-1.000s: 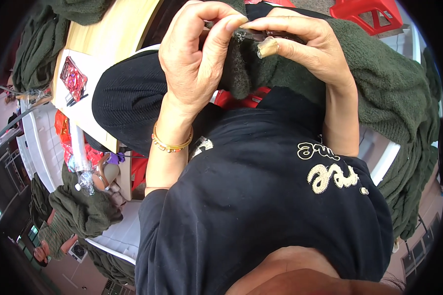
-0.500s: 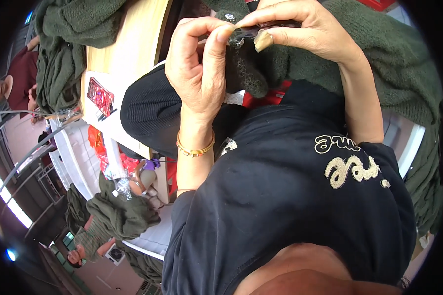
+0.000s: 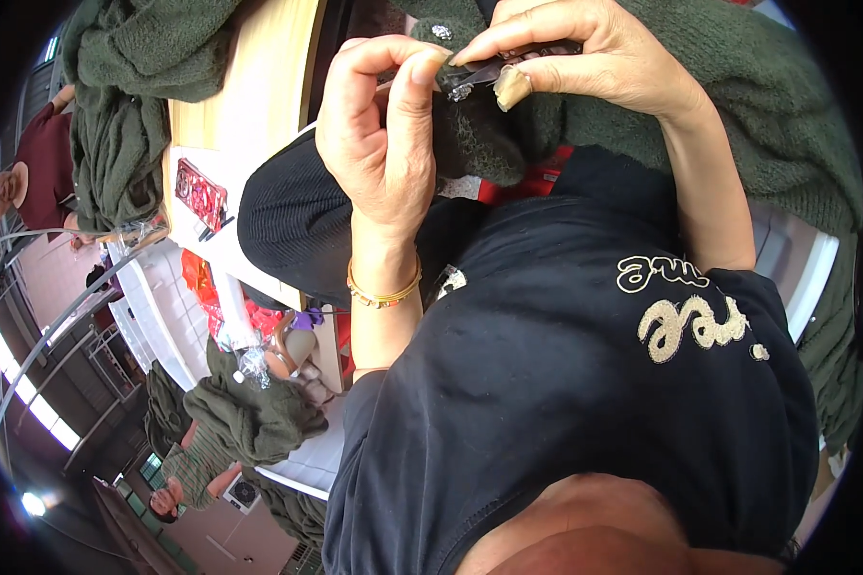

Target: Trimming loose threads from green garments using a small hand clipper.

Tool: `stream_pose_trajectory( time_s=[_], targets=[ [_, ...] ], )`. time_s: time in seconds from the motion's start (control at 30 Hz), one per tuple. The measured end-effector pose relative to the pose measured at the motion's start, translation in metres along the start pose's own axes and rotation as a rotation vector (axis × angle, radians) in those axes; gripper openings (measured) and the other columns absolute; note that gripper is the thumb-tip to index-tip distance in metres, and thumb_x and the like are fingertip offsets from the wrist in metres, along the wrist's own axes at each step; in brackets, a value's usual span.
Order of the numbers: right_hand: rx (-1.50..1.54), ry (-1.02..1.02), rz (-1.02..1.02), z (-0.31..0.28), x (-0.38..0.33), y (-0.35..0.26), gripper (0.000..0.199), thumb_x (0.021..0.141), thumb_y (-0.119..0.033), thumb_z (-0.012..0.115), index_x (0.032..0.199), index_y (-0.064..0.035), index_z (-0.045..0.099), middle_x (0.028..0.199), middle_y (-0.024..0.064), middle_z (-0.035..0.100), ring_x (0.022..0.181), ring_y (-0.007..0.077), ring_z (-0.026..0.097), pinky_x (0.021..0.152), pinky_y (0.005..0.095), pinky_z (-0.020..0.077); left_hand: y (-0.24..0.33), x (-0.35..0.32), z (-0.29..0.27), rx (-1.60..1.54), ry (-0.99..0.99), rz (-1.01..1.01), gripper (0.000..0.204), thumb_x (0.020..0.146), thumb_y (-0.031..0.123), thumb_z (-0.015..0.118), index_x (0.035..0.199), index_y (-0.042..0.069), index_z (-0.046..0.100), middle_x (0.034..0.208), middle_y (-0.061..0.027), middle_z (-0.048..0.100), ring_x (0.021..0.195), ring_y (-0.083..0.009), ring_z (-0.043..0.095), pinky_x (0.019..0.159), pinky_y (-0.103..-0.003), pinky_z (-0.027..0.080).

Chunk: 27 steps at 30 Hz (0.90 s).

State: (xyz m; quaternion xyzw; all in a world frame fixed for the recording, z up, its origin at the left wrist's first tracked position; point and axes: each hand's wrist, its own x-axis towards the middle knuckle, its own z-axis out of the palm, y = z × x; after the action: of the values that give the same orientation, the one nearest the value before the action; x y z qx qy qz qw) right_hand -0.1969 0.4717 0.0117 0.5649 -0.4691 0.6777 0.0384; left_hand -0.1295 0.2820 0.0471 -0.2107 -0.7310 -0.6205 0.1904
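Dark green fuzzy knitwear (image 3: pixel 585 125) lies in front of me under both hands, with a sparkly silver ornament (image 3: pixel 461 93) and another shiny one (image 3: pixel 442 32) on it. My left hand (image 3: pixel 384 134) pinches thumb and forefinger together just above the nearer ornament; what is between the tips is too small to make out. My right hand (image 3: pixel 594 62) is closed around dark thread snips (image 3: pixel 484 75), whose pointed blade reaches toward that ornament. Its fingers hide most of the handle. A yellowish cover (image 3: pixel 513 88) wraps the right thumb's tip.
Left of me, a pale wooden table (image 3: pixel 259 91) carries more green knitwear (image 3: pixel 149 48) and a red patterned phone case (image 3: pixel 201 195). A black ribbed cloth (image 3: pixel 292 216) lies by my left forearm. Other people (image 3: pixel 43 172) stand farther left, near another green pile (image 3: pixel 249 412).
The snips' blade now shows between my hands, close to the ornament. My left hand has shifted slightly left, and the whole view has turned a little.
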Motion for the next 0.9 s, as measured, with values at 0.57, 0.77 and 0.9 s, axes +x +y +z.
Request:
stream_pose_trajectory(
  time_s=[0.57, 0.77, 0.9],
  targets=[
    [0.201, 0.175, 0.037, 0.014, 0.008, 0.001, 0.024, 0.085, 0.001, 0.066, 0.108, 0.0028, 0.067, 0.091, 0.0068, 0.068, 0.085, 0.0120, 0.063, 0.078, 0.0233, 0.0500, -0.002, 0.000, 0.004, -0.158, 0.123, -0.253, 0.015, 0.095, 0.013, 0.058, 0.096, 0.000, 0.062, 0.086, -0.0031, 0.060, 0.078, -0.0070, 0.053, 0.075, -0.020, 0.042],
    [0.421, 0.438, 0.896, 0.037, 0.005, -0.025, 0.049, 0.087, -0.008, 0.068, 0.130, 0.0037, 0.046, 0.100, 0.0044, 0.062, 0.088, 0.0124, 0.061, 0.085, 0.0260, 0.0488, -0.011, 0.007, 0.001, -0.367, 0.174, -0.648, 0.014, 0.096, 0.012, 0.054, 0.101, 0.000, 0.059, 0.090, -0.0050, 0.060, 0.078, -0.0104, 0.058, 0.070, -0.022, 0.048],
    [0.116, 0.144, 0.398, 0.030, -0.011, -0.001, 0.017, 0.089, -0.016, 0.067, 0.098, -0.0019, 0.065, 0.078, -0.0026, 0.060, 0.066, 0.0048, 0.052, 0.060, 0.0185, 0.0423, -0.002, 0.006, -0.003, -0.581, 0.177, -0.687, 0.021, 0.097, 0.019, 0.051, 0.108, 0.003, 0.059, 0.093, -0.0053, 0.063, 0.079, -0.0113, 0.061, 0.070, -0.022, 0.051]
  ],
)
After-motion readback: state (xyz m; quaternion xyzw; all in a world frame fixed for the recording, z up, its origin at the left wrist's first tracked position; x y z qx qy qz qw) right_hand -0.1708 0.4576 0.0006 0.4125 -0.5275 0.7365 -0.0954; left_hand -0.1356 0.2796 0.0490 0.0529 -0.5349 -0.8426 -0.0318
